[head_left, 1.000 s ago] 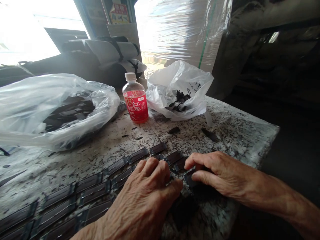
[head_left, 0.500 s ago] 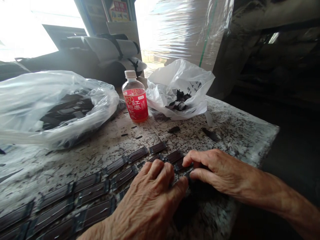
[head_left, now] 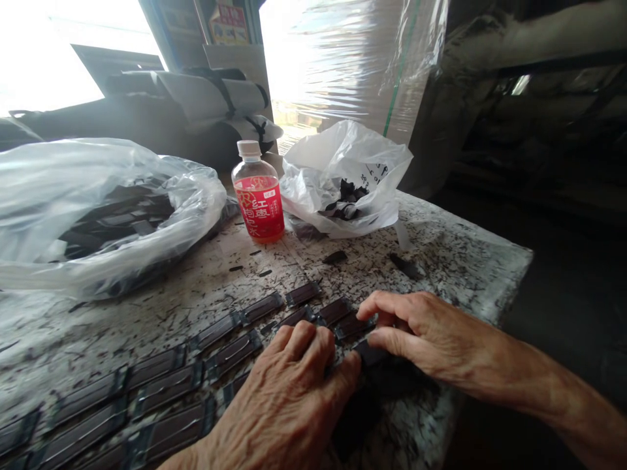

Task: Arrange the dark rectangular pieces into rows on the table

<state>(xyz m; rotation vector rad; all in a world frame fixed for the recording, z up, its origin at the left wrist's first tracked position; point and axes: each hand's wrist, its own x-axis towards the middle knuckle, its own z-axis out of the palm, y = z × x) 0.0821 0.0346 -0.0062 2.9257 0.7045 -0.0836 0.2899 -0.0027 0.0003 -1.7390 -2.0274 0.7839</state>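
Resting on a speckled stone table (head_left: 455, 254), rows of dark strips (head_left: 161, 372) run from near left toward centre. The left hand (head_left: 289, 405) presses flat on them; the right hand (head_left: 421, 329) pinches one strip end. Far behind stand a red bottle (head_left: 258, 196), two plastic bags (head_left: 98, 209) and a wrapped pallet (head_left: 343, 59).

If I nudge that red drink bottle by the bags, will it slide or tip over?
The bottle looks nearly full of red liquid, so it is probably heavy for its size and fairly steady. It stands upright, short and wide, on the gritty speckled table, so a low push would likely slide it; a push near the white cap might tip it, and then it could roll.
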